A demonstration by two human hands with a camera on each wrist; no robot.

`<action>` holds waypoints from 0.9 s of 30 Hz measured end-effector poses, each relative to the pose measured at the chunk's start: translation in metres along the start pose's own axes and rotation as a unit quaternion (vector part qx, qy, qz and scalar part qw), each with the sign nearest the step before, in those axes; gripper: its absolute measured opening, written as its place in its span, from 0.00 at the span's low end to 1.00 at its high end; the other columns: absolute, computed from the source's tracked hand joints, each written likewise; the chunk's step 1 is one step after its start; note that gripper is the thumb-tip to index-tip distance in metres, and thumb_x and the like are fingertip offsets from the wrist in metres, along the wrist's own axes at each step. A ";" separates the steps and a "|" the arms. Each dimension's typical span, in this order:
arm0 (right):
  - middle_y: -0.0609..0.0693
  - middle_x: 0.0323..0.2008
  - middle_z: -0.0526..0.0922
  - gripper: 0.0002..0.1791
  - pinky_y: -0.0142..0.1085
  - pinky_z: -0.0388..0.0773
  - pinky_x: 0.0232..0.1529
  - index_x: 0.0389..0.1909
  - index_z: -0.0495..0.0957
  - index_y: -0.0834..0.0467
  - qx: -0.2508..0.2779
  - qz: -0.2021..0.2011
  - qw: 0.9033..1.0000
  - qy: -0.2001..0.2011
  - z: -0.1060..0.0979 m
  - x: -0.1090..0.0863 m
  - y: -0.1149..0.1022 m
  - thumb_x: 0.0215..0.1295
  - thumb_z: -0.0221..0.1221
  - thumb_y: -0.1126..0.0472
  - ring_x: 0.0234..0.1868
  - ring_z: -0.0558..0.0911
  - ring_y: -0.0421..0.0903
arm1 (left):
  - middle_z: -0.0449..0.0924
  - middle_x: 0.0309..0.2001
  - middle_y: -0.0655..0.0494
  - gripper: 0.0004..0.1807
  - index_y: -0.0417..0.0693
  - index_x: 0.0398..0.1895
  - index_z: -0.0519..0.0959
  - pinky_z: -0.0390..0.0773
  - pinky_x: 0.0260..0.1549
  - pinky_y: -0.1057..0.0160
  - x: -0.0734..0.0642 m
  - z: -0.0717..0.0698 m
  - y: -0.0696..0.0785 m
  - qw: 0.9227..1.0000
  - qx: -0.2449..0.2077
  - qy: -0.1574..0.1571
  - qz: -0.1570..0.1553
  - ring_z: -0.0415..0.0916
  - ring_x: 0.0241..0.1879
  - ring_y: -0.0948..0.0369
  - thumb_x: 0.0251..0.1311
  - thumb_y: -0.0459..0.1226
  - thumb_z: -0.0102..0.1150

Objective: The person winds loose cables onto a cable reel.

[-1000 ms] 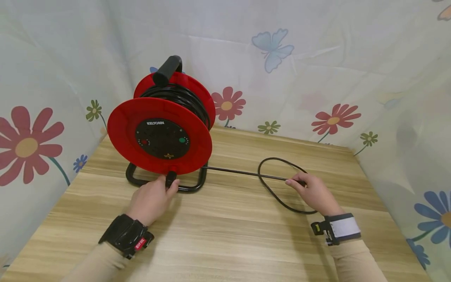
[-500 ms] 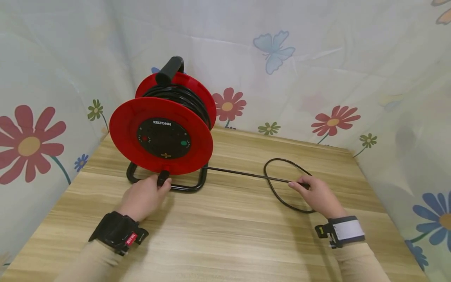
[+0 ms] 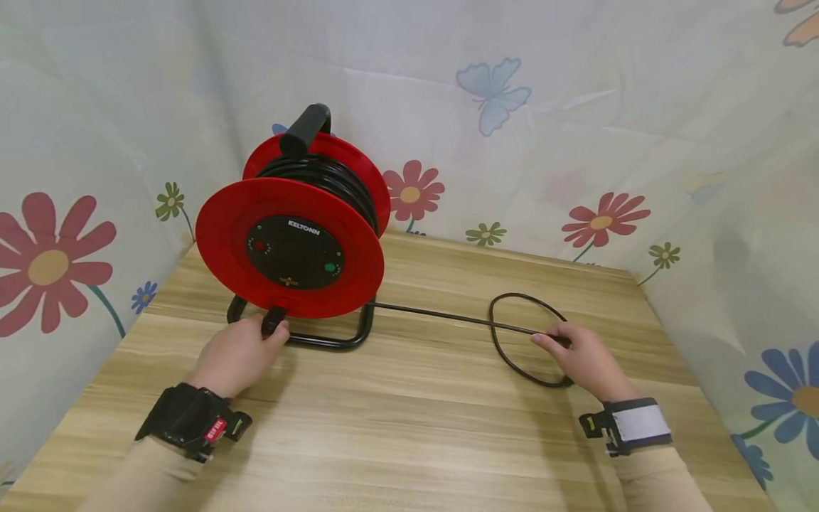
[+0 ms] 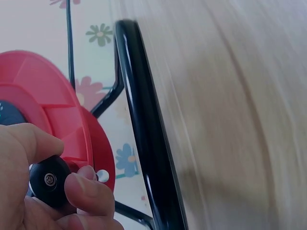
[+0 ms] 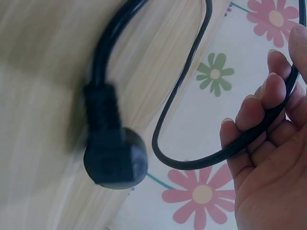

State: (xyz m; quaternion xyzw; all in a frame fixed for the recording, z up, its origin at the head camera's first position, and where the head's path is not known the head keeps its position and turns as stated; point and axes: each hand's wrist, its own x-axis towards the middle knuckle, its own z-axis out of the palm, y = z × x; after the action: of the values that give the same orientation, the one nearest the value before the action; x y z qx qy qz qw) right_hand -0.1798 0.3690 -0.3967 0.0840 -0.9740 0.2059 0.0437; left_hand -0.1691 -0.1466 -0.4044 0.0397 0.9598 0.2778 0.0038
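Note:
A red cable reel [image 3: 291,249] with a black centre disc stands upright on the left of the table, black cable wound between its flanges. My left hand [image 3: 237,355] grips the black crank knob [image 3: 273,321] low on the front flange; the left wrist view shows fingers and thumb around this knob [image 4: 49,179]. From the reel's lower right, a cable [image 3: 435,313] runs nearly straight to my right hand [image 3: 589,359], which holds it in curled fingers. Beyond that hold the cable bends into a loop. A black plug [image 5: 115,153] hangs on the cable's end in the right wrist view.
The reel rests on a black tubular frame [image 3: 333,343] with a carrying handle [image 3: 303,131] on top. Under it is a wood-grain table [image 3: 409,427]. Flower-printed fabric [image 3: 576,128] encloses the back and sides.
The crank knob and my left hand have shifted left along the reel's bottom, and the disc's label has turned clockwise. My right hand moved slightly right and nearer, the loop narrowing.

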 end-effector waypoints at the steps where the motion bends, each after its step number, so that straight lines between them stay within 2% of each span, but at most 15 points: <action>1: 0.50 0.21 0.72 0.23 0.37 0.65 0.21 0.30 0.79 0.59 0.000 0.001 1.000 0.001 0.000 -0.001 0.001 0.64 0.55 0.42 0.20 0.67 0.44 | 0.69 0.14 0.53 0.24 0.46 0.21 0.71 0.62 0.12 0.61 0.000 -0.002 -0.002 1.000 -0.001 0.001 -0.002 0.66 0.13 0.57 0.68 0.52 0.41; 10: 0.50 0.23 0.76 0.23 0.37 0.66 0.22 0.31 0.79 0.57 -0.005 0.002 1.000 0.000 -0.001 -0.003 -0.002 0.64 0.55 0.40 0.22 0.68 0.44 | 0.66 0.16 0.52 0.26 0.45 0.23 0.68 0.61 0.13 0.62 -0.001 -0.008 -0.009 1.000 -0.022 -0.001 -0.023 0.65 0.15 0.56 0.68 0.56 0.38; 20: 0.50 0.21 0.74 0.24 0.37 0.66 0.22 0.30 0.79 0.59 0.000 0.004 1.000 0.001 0.001 -0.003 0.001 0.64 0.55 0.40 0.21 0.68 0.44 | 0.59 0.16 0.54 0.32 0.42 0.23 0.63 0.57 0.13 0.62 -0.004 -0.021 -0.018 0.994 -0.094 -0.012 -0.052 0.57 0.15 0.57 0.68 0.61 0.32; 23: 0.50 0.22 0.75 0.24 0.37 0.66 0.22 0.30 0.79 0.59 -0.005 -0.003 1.000 0.005 0.002 -0.002 -0.001 0.64 0.55 0.40 0.22 0.68 0.44 | 0.58 0.16 0.54 0.33 0.41 0.24 0.65 0.57 0.14 0.61 -0.005 -0.024 -0.019 0.992 -0.111 -0.012 -0.061 0.57 0.16 0.56 0.68 0.61 0.31; 27: 0.50 0.22 0.75 0.23 0.37 0.66 0.23 0.29 0.79 0.58 -0.009 -0.008 1.000 0.006 0.004 -0.001 -0.002 0.64 0.55 0.41 0.22 0.68 0.44 | 0.62 0.20 0.51 0.36 0.37 0.31 0.71 0.58 0.17 0.61 -0.006 -0.026 -0.020 0.987 -0.141 -0.015 -0.075 0.59 0.20 0.55 0.68 0.62 0.30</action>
State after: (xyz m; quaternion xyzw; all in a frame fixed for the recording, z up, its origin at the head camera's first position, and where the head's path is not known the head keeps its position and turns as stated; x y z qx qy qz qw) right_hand -0.1789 0.3656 -0.3991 0.0907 -0.9749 0.1969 0.0516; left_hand -0.1655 -0.1774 -0.3930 -0.0295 0.9112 0.4085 0.0451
